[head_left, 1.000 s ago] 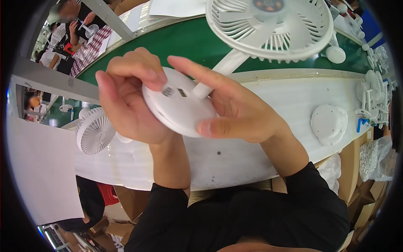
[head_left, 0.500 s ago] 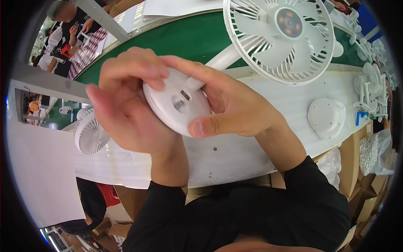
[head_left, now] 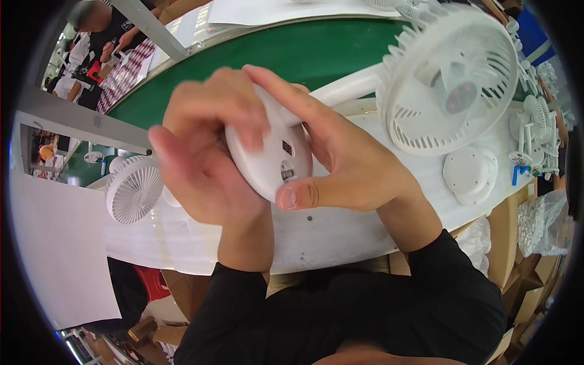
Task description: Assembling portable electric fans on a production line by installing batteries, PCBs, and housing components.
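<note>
A white desk fan [head_left: 261, 167] is held up over the table, its rounded base toward me and its caged head tilted to the far right. The base's face carries a small dark display and a metallic knob-like part. My right hand [head_left: 350, 161] grips the base from the right, thumb on the near edge and fingers past the neck. Around the base's left side curls my left hand [head_left: 204, 146], fingertips over its face and thumb sticking out; those fingers are smeared by motion. The fan's blades look blurred behind the cage.
A white round base part [head_left: 470, 175] lies on the white tabletop [head_left: 340, 237] to the right. Another small fan [head_left: 134, 190] stands at the left. Several fans [head_left: 535, 131] crowd the far right. A grey metal post [head_left: 79, 125] rises at left. Beyond the green strip [head_left: 243, 45], a person works.
The fan has shifted right and its head has turned more sideways. Both hands have moved slightly right with the base, and the left fingers have moved over its face.
</note>
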A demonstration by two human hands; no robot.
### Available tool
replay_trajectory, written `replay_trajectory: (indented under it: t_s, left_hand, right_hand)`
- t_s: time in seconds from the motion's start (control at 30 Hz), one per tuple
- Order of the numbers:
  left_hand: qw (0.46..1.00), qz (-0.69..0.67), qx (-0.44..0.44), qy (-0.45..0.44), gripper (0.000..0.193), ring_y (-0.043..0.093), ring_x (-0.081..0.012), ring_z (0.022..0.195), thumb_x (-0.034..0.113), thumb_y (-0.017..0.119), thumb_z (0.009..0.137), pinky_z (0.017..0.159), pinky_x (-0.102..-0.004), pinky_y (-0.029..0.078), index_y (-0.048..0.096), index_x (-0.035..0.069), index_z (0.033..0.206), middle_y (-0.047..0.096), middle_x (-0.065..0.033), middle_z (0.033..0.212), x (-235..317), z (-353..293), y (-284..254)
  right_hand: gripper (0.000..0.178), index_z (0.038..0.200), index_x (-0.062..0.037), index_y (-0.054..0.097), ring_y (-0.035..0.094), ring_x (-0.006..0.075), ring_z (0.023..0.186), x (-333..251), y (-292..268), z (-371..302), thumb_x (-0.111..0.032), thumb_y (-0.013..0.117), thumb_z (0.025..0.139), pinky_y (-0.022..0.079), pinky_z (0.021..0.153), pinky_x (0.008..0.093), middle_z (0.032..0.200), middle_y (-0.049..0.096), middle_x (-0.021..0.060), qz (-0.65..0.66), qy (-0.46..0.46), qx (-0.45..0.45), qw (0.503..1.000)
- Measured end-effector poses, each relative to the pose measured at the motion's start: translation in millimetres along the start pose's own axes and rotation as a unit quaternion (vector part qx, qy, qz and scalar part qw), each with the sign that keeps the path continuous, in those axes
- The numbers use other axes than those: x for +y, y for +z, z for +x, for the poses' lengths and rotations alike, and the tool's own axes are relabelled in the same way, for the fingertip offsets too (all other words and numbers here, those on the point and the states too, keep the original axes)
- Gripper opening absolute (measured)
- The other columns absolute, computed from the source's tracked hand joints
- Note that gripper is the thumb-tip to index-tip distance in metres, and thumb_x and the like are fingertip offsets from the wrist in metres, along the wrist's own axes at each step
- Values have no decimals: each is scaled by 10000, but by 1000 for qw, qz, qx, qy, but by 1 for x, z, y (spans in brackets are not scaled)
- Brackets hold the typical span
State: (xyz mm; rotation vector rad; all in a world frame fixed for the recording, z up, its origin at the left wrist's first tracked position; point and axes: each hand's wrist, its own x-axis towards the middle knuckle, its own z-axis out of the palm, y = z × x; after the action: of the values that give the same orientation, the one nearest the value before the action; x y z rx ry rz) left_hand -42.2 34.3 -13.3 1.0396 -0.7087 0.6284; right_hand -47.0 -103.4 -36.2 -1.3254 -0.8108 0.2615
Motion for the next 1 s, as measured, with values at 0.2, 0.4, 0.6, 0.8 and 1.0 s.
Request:
replay_trajectory:
  t_s: [0.2,0.4,0.6,0.8,1.0]
  left_hand:
    - [995,-84,12,-51,549,401,-166,626,366,253,1037,664,-294,344,516,77,651,500,-44,624,-2,-1,-5]
    - [999,-6,34,-14,492,400,-164,643,368,241,1023,693,-331,341,519,78,741,451,-35,627,-3,1,18]
    - [999,-25,-34,6,502,405,-177,640,386,272,1018,702,-326,362,546,49,766,504,-47,637,-8,-8,17]
    - [998,25,57,32,516,421,-151,624,423,217,1038,704,-309,360,525,63,832,473,-33,607,-14,-9,46]
    - [993,-108,22,-33,513,421,-163,591,408,261,1027,621,-289,380,556,37,829,516,-40,612,-11,-10,16]
  right_hand:
    - [1071,1567,-37,139,377,378,1322,-5,4,-2,-242,798,748,284,1111,455,1474,336,244,-22,-37,4,999]
    - [1231,1582,-65,87,258,337,1443,-8,-4,-2,-243,862,643,230,1150,428,1592,202,208,-104,-91,-15,990]
    - [1356,1586,-83,45,179,347,1489,-12,-13,-9,-384,918,593,196,1172,440,1622,139,213,-92,-89,-39,991]
    - [1320,1587,-87,31,174,369,1488,-5,-23,-15,-465,869,639,183,1177,453,1621,132,222,-157,-151,-35,975]
    - [1170,1588,-101,-2,185,379,1482,-5,-5,-15,-368,767,748,183,1174,471,1618,146,222,-165,-138,-17,977]
